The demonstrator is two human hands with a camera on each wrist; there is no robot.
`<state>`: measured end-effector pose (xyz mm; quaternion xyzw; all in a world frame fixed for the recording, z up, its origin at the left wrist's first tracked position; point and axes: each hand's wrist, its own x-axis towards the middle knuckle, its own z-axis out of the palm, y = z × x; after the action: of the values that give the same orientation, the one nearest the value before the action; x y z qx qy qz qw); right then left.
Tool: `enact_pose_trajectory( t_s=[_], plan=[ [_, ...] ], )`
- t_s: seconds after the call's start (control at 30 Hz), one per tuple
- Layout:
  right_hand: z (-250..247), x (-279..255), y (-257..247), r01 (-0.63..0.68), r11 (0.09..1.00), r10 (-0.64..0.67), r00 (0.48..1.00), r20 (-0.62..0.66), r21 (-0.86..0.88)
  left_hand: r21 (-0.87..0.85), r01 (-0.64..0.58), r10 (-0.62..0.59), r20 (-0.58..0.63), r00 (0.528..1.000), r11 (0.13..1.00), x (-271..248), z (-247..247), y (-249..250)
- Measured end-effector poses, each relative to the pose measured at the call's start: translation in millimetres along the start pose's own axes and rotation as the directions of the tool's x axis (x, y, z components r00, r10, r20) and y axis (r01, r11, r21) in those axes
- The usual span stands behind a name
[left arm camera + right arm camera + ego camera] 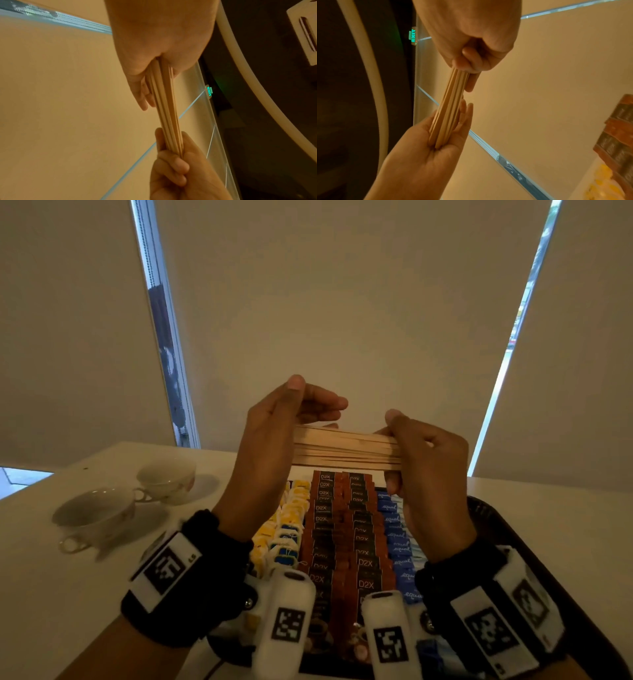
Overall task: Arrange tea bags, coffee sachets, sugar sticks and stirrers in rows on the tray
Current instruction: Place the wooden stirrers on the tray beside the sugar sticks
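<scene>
Flat wooden stirrers (346, 448), bundled lengthwise

- The head view looks forward and slightly down from above both wrists, taking in the table (68, 594), the tray (507, 529) at 6 o'clock, and window blinds filling the upper half.
- The left wrist view sits very near the left hand (161, 44), aimed along it and upward past the stirrers (164, 108) towards the ceiling.
- The right wrist view does likewise from the right hand (471, 40).
- All three share the stirrers and both hands.
</scene>
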<state>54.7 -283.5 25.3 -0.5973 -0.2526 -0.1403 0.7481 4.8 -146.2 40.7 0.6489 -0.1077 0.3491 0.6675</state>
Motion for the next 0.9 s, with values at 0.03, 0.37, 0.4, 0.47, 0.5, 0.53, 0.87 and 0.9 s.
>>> enact_pose_trajectory(
  t_s=[0.03, 0.37, 0.4, 0.47, 0.5, 0.53, 0.87, 0.9],
  plan=[
    [0, 0, -1, 0.035, 0.999, -0.035, 0.999, -0.004, -0.013, -0.013, -0.001, 0.001, -0.011, 1.0, 1.0, 0, -1, 0],
    [0, -2, -9, 0.177, 0.983, -0.179, 0.983, -0.031, -0.054, -0.029, 0.052, -0.05, 0.07, 0.996, 0.998, -1, -3, 6],
    [1, -3, -8, 0.182, 0.981, -0.184, 0.982, -0.037, -0.066, 0.006, 0.069, -0.07, 0.094, 0.993, 0.998, -2, -2, 5],
    [0, -2, -7, 0.182, 0.981, -0.185, 0.982, -0.048, -0.073, 0.048, 0.105, -0.11, 0.12, 0.987, 0.993, -5, 2, 4],
    [-1, -1, -8, 0.186, 0.98, -0.191, 0.98, -0.057, -0.075, 0.094, 0.109, -0.121, 0.126, 0.985, 0.99, -6, 3, 2],
    [-4, 1, -9, 0.197, 0.977, -0.202, 0.977, -0.066, -0.077, 0.169, 0.112, -0.135, 0.137, 0.981, 0.979, -7, 4, 3],
    [-11, 5, -14, 0.256, 0.962, -0.251, 0.966, 0.063, -0.092, 0.581, 0.168, -0.475, 0.429, 0.769, 0.797, -1, -14, 19],
    [-11, 5, -13, 0.242, 0.965, -0.234, 0.969, 0.083, -0.099, 0.599, 0.17, -0.478, 0.403, 0.78, 0.783, 0, -15, 18]
  ],
)
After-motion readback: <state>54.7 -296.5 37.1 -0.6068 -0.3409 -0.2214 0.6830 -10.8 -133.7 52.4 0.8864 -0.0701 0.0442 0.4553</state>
